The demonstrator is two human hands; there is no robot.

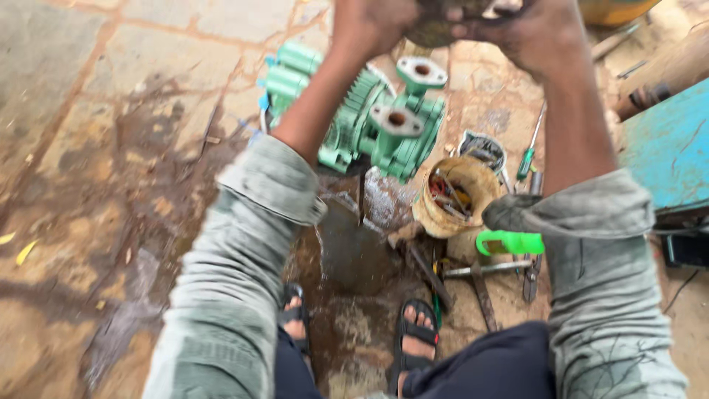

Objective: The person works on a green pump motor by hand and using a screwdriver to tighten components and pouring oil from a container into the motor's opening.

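1. both hands are raised at the top edge of the view, the left hand (373, 22) and the right hand (535, 29) closed from either side on a dark, round, grimy metal part (439, 26); most of that part is cut off by the frame, so what it is cannot be told.
2. the dark part sits just above the green cast-metal pump with ribbed body and two round flanged ports (384, 125), which stands on the wet, stained stone floor (133, 148).
3. right of the pump, near it, is a worn yellowish round tub filled with small tools (454, 196); a green-handled screwdriver (528, 159) lies just beyond the tub.
4. below the tub, further from the pump, a bright green plastic handle (509, 242) lies beside loose metal tools (480, 270).
5. far right of the pump is a blue painted surface (668, 144).
6. nearest the viewer, below the pump, two feet in black sandals (417, 340) stand on the floor, between grey sleeves (236, 258).
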